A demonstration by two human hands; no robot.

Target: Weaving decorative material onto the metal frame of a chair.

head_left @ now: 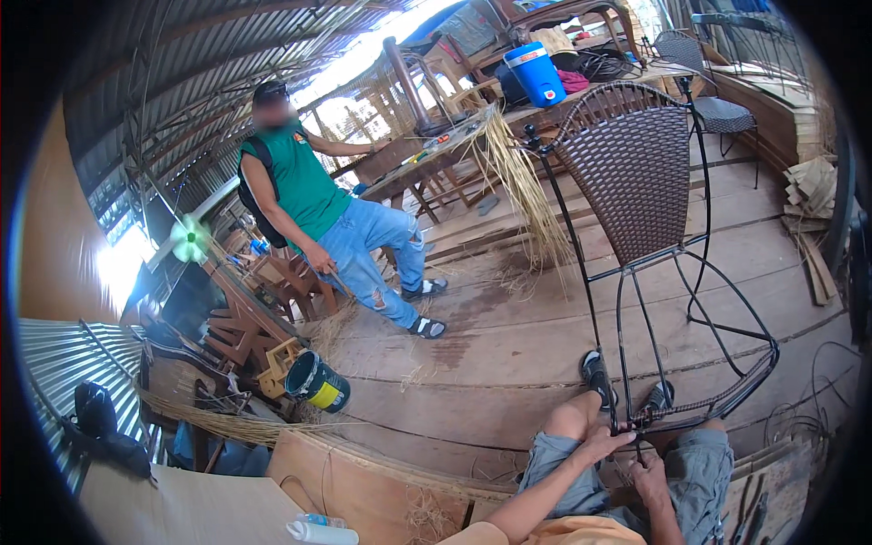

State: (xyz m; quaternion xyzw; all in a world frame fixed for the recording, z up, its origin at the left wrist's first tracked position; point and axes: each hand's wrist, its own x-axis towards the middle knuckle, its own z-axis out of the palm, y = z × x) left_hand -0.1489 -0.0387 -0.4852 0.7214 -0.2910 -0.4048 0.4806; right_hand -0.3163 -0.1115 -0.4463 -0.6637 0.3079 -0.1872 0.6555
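Note:
A tall chair with a black metal frame [620, 336] and a back of woven dark-brown strands [630, 177] stands tilted before my knees. Its seat is a bare ring of rails, with dark strand wound around the near rail [699, 415]. My left hand [606, 445] grips the near left corner of this seat frame. Just below and to the right, my right hand [649, 479] is closed with a short dark strand [639, 452] running up from it toward the frame. Its fingertips are too small to make out clearly.
A person in a green shirt [304, 186] stands at left by a workbench [413, 173] with a bundle of dry fibre strips [518, 182]. A dark bucket [318, 381], white bottle [320, 532], blue cooler [536, 74], loose strands [813, 400] and hand tools [749, 518] lie around.

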